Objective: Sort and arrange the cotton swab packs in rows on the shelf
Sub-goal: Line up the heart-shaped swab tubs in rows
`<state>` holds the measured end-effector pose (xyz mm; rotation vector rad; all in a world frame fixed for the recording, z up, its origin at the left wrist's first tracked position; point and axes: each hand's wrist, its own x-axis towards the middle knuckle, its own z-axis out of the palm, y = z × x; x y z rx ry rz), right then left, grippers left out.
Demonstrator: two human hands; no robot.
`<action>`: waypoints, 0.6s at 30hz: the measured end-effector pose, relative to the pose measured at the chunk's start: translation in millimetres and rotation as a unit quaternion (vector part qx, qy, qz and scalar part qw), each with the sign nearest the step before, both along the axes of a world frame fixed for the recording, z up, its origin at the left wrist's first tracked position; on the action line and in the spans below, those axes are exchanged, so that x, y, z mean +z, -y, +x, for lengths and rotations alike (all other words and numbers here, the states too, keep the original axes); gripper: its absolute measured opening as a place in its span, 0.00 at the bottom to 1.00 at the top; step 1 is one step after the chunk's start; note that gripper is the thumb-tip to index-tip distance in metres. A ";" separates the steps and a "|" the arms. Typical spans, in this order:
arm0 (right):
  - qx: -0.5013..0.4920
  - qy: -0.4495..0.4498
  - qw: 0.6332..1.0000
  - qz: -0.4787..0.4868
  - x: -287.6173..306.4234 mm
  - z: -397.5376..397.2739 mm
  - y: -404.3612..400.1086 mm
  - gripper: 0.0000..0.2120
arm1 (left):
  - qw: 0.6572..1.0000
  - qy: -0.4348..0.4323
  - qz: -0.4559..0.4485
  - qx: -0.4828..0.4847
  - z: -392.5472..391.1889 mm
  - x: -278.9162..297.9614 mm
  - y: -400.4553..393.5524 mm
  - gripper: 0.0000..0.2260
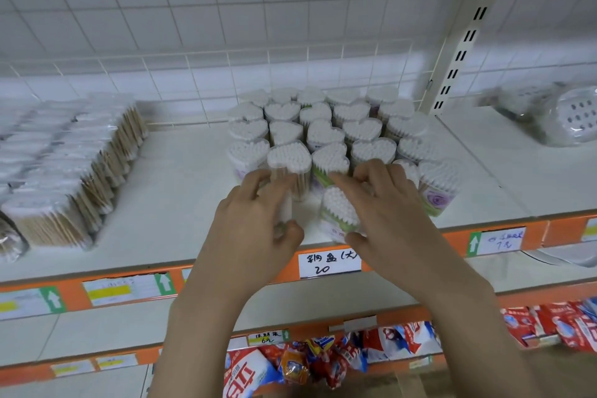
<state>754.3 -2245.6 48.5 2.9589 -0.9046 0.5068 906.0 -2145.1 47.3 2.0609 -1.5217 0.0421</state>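
Several heart-shaped clear packs of cotton swabs (323,126) stand in rows on the white shelf (181,191). My left hand (255,220) grips one front pack (286,200), fingers over its top and thumb at its base. My right hand (387,207) curls round another front pack with a green label (339,210), thumb at its lower side and fingers reaching over it toward the row behind. A purple-labelled pack (439,187) stands at the right end of the front row.
Flat bags of wooden-stick swabs (64,165) lie stacked at the shelf's left. A wire grid (290,68) backs the shelf and a slotted upright (465,42) stands at the right. Plastic-wrapped goods (568,119) sit far right. Snack bags (323,362) fill lower shelves.
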 end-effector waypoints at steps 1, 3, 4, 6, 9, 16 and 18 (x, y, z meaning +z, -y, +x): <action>0.000 0.000 1.000 0.001 0.8 -1.0 0.7 0.31 | 1.000 0.004 0.012 0.004 -0.5 0.4 -2.8 0.23; 0.005 0.010 1.000 0.012 1.1 -4.2 2.1 0.28 | 1.000 0.008 0.026 0.007 -0.4 0.5 -6.1 0.21; 0.005 0.015 1.000 0.016 1.2 -5.9 2.7 0.26 | 1.000 0.007 0.029 0.009 -0.3 0.6 -6.8 0.21; 0.005 0.030 0.999 0.021 1.6 -10.0 4.9 0.22 | 0.999 0.002 0.032 0.025 -0.4 1.0 -7.9 0.22; 0.007 0.069 0.997 0.023 5.6 -16.2 9.2 0.21 | 0.999 -0.010 0.001 0.049 0.0 3.6 -9.8 0.22; -0.012 0.197 0.974 0.108 24.3 -29.9 9.5 0.24 | 0.994 -0.074 -0.062 0.057 4.1 13.0 -23.1 0.35; -0.007 0.235 0.963 0.135 25.9 -31.7 9.1 0.26 | 0.991 -0.097 -0.069 0.058 2.9 12.9 -25.7 0.31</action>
